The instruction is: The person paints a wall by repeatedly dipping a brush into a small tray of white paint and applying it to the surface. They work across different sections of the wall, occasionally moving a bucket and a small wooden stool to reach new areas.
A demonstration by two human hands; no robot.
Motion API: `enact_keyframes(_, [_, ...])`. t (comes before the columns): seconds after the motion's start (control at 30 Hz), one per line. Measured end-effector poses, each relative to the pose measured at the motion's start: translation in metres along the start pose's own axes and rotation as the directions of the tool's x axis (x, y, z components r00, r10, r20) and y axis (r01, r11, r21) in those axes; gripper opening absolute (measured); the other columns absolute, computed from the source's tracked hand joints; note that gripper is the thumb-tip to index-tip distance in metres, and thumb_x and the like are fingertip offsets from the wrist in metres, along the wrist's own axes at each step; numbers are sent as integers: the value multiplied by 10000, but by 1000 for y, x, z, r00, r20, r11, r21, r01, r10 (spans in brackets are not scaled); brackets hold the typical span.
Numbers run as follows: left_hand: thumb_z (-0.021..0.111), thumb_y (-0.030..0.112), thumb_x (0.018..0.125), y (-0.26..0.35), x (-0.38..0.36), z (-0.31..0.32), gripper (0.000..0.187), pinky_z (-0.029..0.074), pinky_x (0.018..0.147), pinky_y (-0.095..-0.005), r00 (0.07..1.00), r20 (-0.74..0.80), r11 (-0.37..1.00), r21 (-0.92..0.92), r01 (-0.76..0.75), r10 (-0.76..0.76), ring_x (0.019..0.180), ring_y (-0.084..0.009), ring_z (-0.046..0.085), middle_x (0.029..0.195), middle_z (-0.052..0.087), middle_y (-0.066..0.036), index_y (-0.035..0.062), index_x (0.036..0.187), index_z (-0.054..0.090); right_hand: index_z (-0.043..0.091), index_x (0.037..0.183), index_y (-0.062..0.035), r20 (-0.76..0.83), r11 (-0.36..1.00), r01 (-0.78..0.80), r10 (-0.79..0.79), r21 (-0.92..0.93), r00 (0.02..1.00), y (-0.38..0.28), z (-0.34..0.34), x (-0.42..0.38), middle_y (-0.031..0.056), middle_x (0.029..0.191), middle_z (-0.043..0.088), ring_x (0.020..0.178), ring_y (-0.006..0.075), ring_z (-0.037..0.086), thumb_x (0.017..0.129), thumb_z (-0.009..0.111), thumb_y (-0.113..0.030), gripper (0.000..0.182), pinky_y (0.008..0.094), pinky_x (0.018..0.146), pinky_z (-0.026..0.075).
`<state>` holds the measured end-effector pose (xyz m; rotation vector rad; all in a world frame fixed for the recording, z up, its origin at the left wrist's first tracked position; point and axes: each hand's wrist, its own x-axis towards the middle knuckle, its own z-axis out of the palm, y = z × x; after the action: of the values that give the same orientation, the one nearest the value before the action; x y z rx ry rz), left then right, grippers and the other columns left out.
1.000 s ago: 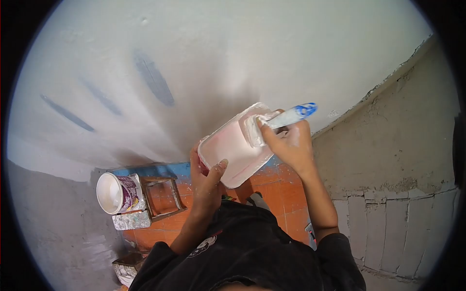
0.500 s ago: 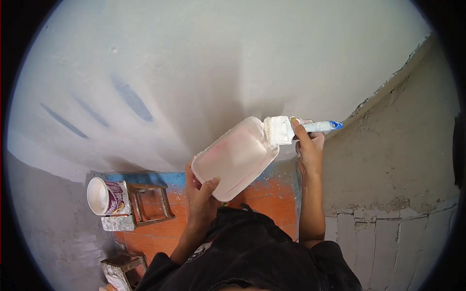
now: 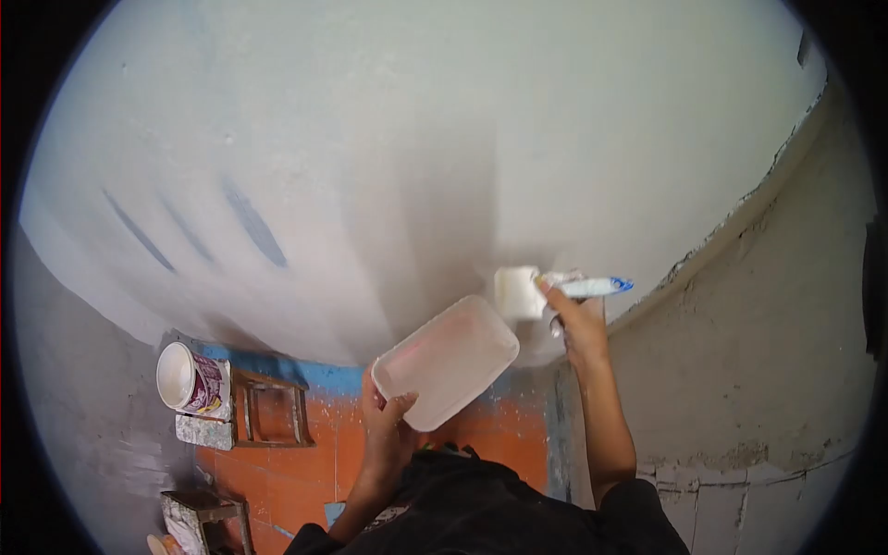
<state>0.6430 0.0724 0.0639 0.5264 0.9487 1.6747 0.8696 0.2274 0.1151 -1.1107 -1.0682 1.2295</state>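
Note:
My left hand point(image 3: 384, 416) is closed on the lower left corner of a shallow, whitish plastic tray point(image 3: 449, 363), thumb over the rim. The tray slants up to the right, and its inside has a thin white coat. In my right hand point(image 3: 578, 319) is a wide paintbrush point(image 3: 518, 292), gripped near its ferrule, with the blue-tipped handle sticking out to the right. White paint covers the brush head, which is just above the tray's upper right corner and in front of the pale wall point(image 3: 592, 139). Some white shows on my right fingers.
A white bucket point(image 3: 176, 377) with a purple label stands on a paint-spattered wooden stool point(image 3: 268, 407) at left. Below it is another stool point(image 3: 203, 509). The floor point(image 3: 305, 472) is orange tile. Bare grey wall point(image 3: 749, 342) meets the painted wall at right.
The brush has come off the tray's rim and now sits apart from it, nearer the wall. The tray has dropped lower in view, and the camera view has shifted.

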Motion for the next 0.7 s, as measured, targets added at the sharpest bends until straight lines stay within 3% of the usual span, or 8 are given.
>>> enact_keyframes(0.2, [641, 67, 779, 0, 1, -1, 668, 441, 1060, -416, 997, -37, 998, 31, -63, 64, 1212, -251, 527, 1279, 524, -137, 31, 1395, 384, 597, 922, -72, 101, 996, -71, 64, 60, 993, 24, -3, 8, 2, 778, 602, 600, 53, 540, 855, 790, -176, 229, 214, 422, 378])
enact_keyframes(0.33, [646, 67, 767, 0, 7, -14, 643, 447, 1046, -412, 997, -21, 997, -24, -72, 72, 1186, -247, 538, 1256, 535, -130, 35, 1364, 407, 603, 942, -58, -6, 992, 116, -116, 46, 993, 4, 11, 25, 6, 796, 616, 644, 52, 553, 854, 784, -135, 215, 216, 453, 397])
enact_keyframes(0.43, [645, 61, 754, 5, 12, -18, 635, 456, 1035, -406, 998, -10, 997, -38, -67, 67, 1168, -246, 550, 1238, 546, -126, 38, 1348, 422, 621, 980, -41, 33, 934, 357, -357, 21, 934, -70, 22, 37, 8, 831, 635, 700, 59, 571, 849, 782, -102, 216, 211, 537, 437])
enact_keyframes(0.47, [644, 58, 750, 4, 16, -23, 636, 459, 1032, -406, 998, 1, 997, -32, -68, 68, 1165, -247, 553, 1236, 549, -125, 38, 1346, 424, 639, 1006, -30, 85, 880, 474, -469, -39, 879, -105, 27, 40, 13, 855, 651, 730, 63, 584, 849, 780, -90, 220, 209, 579, 451])
enact_keyframes(0.53, [642, 53, 743, 10, 22, -24, 637, 464, 1027, -405, 998, 10, 997, -36, -64, 64, 1161, -249, 560, 1232, 555, -126, 39, 1342, 428, 675, 1090, 10, 190, 617, 776, -752, -133, 631, -163, 43, 55, 78, 1000, 712, 872, 120, 662, 867, 761, -71, 252, 262, 737, 542])
enact_keyframes(0.57, [642, 51, 739, 16, 22, -21, 637, 467, 1024, -404, 998, 8, 997, -45, -57, 57, 1159, -250, 563, 1230, 558, -127, 40, 1340, 430, 700, 1109, 6, 213, 317, 903, -899, -290, 384, -187, 53, 67, 106, 1024, 729, 853, 145, 682, 858, 750, -47, 262, 273, 719, 546])
enact_keyframes(0.63, [639, 70, 726, 21, 25, -19, 651, 490, 1002, -410, 999, 0, 998, -37, -54, 54, 1155, -262, 571, 1231, 554, -135, 42, 1341, 426, 723, 1114, -61, 455, -371, 770, -883, -520, -118, -244, 75, 67, 94, 1039, 722, 809, 243, 689, 817, 748, -37, 299, 317, 691, 550])
enact_keyframes(0.7, [635, 113, 704, 23, 28, -23, 683, 530, 962, -423, 998, -14, 998, 4, -62, 62, 1150, -283, 583, 1237, 541, -148, 45, 1347, 414, 720, 1110, -92, 456, -389, 758, -880, -523, -137, -265, 94, 81, 60, 1062, 719, 859, 249, 691, 829, 700, -51, 285, 328, 676, 557])
